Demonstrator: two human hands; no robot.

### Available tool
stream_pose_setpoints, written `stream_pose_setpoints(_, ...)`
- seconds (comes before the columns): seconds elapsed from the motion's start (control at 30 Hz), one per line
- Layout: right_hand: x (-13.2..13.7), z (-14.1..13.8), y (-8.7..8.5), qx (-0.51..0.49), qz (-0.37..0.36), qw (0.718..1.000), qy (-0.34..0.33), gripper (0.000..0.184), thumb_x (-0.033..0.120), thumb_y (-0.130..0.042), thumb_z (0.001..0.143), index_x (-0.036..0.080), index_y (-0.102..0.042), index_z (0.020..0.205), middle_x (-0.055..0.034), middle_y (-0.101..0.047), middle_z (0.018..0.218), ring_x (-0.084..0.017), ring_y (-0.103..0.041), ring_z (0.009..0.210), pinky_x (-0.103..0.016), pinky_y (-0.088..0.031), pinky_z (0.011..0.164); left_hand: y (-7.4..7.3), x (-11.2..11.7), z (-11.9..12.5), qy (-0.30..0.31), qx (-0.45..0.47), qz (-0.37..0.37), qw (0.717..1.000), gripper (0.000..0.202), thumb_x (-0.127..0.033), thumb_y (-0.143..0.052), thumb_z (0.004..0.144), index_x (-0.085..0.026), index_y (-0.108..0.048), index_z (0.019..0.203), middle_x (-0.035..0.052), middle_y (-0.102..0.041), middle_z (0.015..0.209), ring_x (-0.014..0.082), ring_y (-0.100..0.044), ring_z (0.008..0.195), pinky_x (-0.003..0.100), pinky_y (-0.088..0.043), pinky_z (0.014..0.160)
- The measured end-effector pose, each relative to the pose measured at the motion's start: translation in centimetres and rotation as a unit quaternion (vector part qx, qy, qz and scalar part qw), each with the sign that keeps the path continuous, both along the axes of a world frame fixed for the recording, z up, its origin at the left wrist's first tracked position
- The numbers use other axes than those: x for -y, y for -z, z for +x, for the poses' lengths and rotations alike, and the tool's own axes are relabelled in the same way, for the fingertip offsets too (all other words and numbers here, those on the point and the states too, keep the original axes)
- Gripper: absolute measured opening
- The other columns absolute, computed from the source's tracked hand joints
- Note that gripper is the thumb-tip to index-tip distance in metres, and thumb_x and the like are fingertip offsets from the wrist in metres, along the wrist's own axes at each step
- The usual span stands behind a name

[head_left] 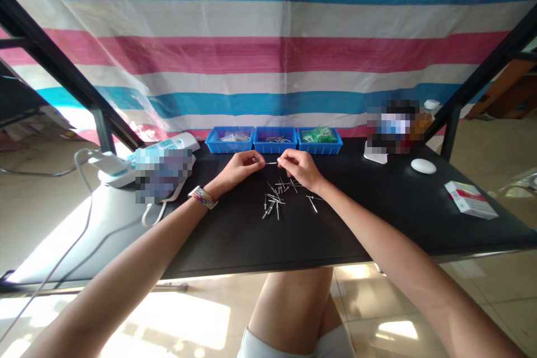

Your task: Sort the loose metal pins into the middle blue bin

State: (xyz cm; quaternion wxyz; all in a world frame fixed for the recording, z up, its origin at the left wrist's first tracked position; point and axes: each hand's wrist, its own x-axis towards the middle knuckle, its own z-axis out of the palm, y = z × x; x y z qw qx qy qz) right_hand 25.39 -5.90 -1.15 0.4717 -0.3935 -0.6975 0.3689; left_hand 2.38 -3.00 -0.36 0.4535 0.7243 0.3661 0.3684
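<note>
A thin silvery blind rivet (272,163) lies level between my two hands, just in front of the blue bins. The fingertips of my left hand (244,166) pinch its left end. At its right end, the thumb and finger of my right hand (301,168) are closed on it. Below the hands, a loose pile of blind rivets (274,199) is spread on the black table (235,240). A few more rivets (312,203) lie apart, to the right of the pile.
Along the back stand a left blue bin (230,148) with a clear bag, a middle bin (275,149) holding rivets, and a right bin (320,149) with green packets. A power strip (184,141) with cables sits left. A white mouse (423,166) and small box (470,200) lie right.
</note>
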Motion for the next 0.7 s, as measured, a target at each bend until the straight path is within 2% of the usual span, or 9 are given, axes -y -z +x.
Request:
stream_pose_setpoints(0.27, 0.26, -0.44, -0.22, -0.018, -0.036, 0.999, -0.007, 0.037, 0.053, -0.07, 0.088, 0.019, -0.065, 0.073, -0.0015, -0.066, 0.071, -0.014, -0.056, 0.056, -0.026, -0.044, 0.051, 0.43, 0.02, 0.17, -0.014, 0.016, 0.0, 1.0, 0.044, -0.057, -0.084, 0.077, -0.016, -0.07, 0.081, 0.0018, -0.066, 0.078, 0.0152, -0.058, 0.073, 0.028, -0.043, 0.071)
stream_pose_setpoints(0.53, 0.12, -0.47, -0.05, -0.031, -0.051, 0.998, 0.008, 0.024, 0.042, -0.072, 0.085, 0.021, -0.064, 0.075, 0.0016, -0.06, 0.063, -0.015, -0.056, 0.054, -0.027, -0.046, 0.051, 0.03, 0.29, 0.25, -0.018, 0.029, -0.012, 0.999, 0.04, -0.052, -0.083, 0.077, -0.016, -0.069, 0.083, 0.0011, -0.065, 0.077, 0.0153, -0.058, 0.074, 0.028, -0.046, 0.073)
stream_pose_setpoints(0.7, 0.16, -0.52, 0.02, -0.056, -0.039, 0.998, 0.014, 0.021, 0.04, -0.074, 0.083, 0.022, -0.066, 0.08, 0.0016, -0.062, 0.068, -0.014, -0.057, 0.056, -0.026, -0.046, 0.05, 0.16, 0.25, 0.27, -0.01, 0.046, -0.036, 0.998, 0.035, -0.051, -0.073, 0.084, -0.017, -0.068, 0.084, 0.0031, -0.067, 0.078, 0.0174, -0.061, 0.075, 0.03, -0.049, 0.072)
